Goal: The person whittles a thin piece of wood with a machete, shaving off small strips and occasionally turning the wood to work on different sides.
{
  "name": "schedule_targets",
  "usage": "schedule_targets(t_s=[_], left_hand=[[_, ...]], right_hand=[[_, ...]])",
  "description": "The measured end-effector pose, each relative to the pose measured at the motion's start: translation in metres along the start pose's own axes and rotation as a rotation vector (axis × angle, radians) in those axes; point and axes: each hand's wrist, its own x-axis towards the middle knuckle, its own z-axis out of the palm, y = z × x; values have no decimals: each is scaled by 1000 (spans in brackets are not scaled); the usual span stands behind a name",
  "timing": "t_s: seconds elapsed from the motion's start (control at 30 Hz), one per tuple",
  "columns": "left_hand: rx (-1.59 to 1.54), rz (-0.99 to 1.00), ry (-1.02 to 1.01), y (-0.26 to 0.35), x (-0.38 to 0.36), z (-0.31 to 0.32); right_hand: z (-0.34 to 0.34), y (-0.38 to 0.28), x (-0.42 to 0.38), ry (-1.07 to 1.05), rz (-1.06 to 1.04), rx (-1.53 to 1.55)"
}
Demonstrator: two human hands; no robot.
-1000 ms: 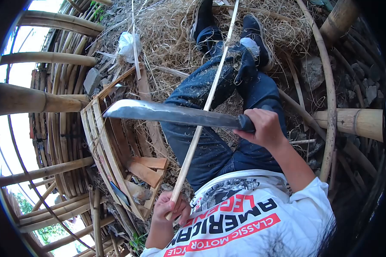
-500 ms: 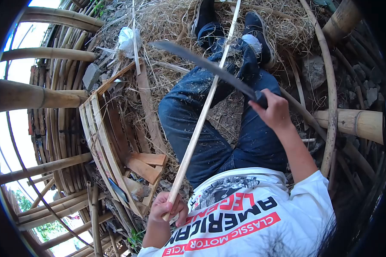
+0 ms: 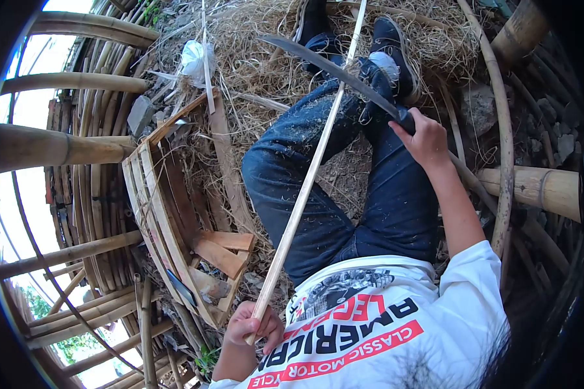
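Note:
My left hand [image 3: 255, 326] is closed round the near end of a long, pale bamboo strip [image 3: 296, 214], close to my shirt. The strip runs away from me over my jeans and between my shoes. In my right hand [image 3: 423, 137] is the dark handle of a machete [image 3: 347, 79], fingers wrapped round it. Its long blade points to the upper left and crosses the strip around my shins. Small pale shavings cling to my jeans [image 3: 285, 155].
A wooden slatted crate [image 3: 150, 214] lies to my left, near a white plastic bag [image 3: 194, 59]. Bamboo poles [image 3: 61, 150] form a frame on the left, and another thick pole [image 3: 532, 188] juts in at right. Curled shavings [image 3: 253, 84] cover the ground around my feet.
My right hand and the machete have moved forward along the strip, away from my body, and slightly right. My left hand keeps its hold on the strip's near end.

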Motion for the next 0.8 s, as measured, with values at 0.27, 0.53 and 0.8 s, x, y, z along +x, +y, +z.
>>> schedule_targets(t_s=[0.27,0.53,0.8], left_hand=[[-7,12,-15,1,-2,-14],[28,28,-20,-1,8,-17],[-49,21,-91,-8,-9,-15]], right_hand=[[-14,-15,2,20,-29,32],[-37,-78,-35,-18,-238,344],[10,-17,13,84,-68,218]])
